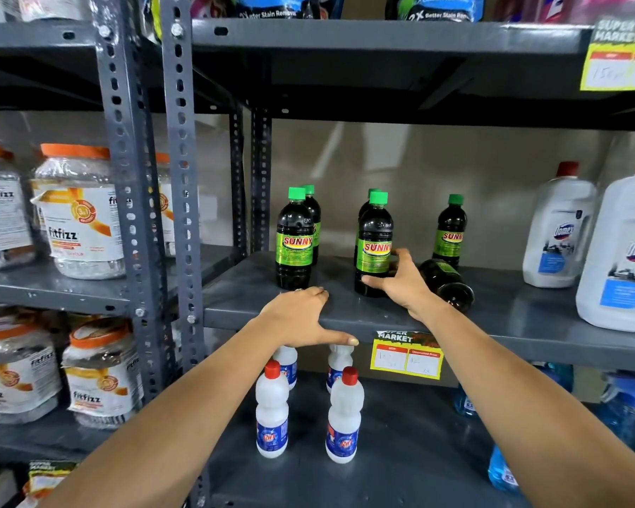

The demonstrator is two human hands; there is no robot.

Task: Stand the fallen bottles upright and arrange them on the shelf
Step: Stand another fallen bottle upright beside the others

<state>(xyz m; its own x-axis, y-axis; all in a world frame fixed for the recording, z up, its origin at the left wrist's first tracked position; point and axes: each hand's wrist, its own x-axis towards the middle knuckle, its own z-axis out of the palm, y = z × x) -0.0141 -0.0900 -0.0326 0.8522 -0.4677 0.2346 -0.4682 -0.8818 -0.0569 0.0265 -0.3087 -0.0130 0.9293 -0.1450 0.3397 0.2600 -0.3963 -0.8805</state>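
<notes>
Dark Sunny bottles with green caps stand on the grey middle shelf (492, 326). One upright bottle (294, 240) is at the left with another behind it. My right hand (395, 278) grips the base of a second upright bottle (375, 238), which hides one more behind it. A further upright bottle (451, 232) stands at the back right. One fallen bottle (449, 284) lies on its side just right of my right hand, base toward me. My left hand (301, 319) rests flat on the shelf's front edge, fingers spread, holding nothing.
Large white Domex jugs (558, 229) fill the shelf's right end. White bottles with red caps (272, 412) stand on the shelf below, under my arms. A slotted steel upright (180, 177) borders the left; Fitfizz jars (77, 214) sit beyond it. A yellow price tag (406, 355) hangs on the shelf lip.
</notes>
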